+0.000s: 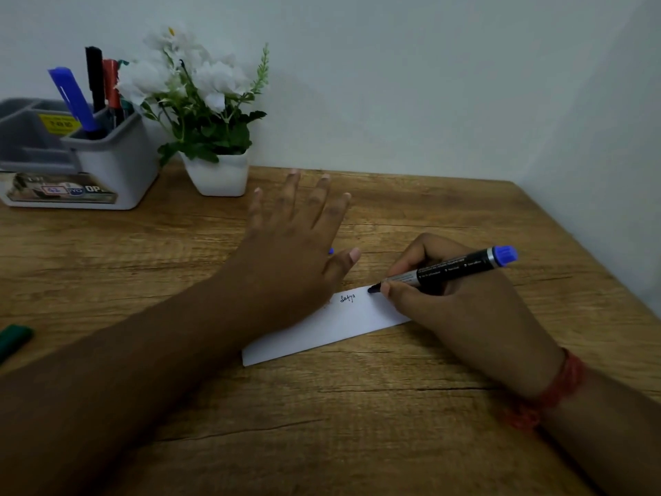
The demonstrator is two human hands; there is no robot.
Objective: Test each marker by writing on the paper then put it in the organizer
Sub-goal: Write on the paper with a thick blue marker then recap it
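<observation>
A narrow white paper strip (pixel 332 325) lies on the wooden desk, with a small handwritten word on it. My right hand (pixel 461 309) grips an uncapped blue marker (pixel 450 269), its tip touching the paper's upper right part. My left hand (pixel 297 241) lies flat with spread fingers, covering the paper's left end. A bit of blue, perhaps the cap (pixel 331 250), peeks out beside my left thumb. The grey organizer (pixel 111 162) stands at the back left and holds blue (pixel 71 98), black (pixel 94 78) and red (pixel 111 85) markers.
A white pot of artificial white flowers (pixel 218 173) stands right of the organizer, just beyond my left fingertips. A green marker (pixel 14 340) lies at the desk's left edge. The walls close off the desk at the back and right.
</observation>
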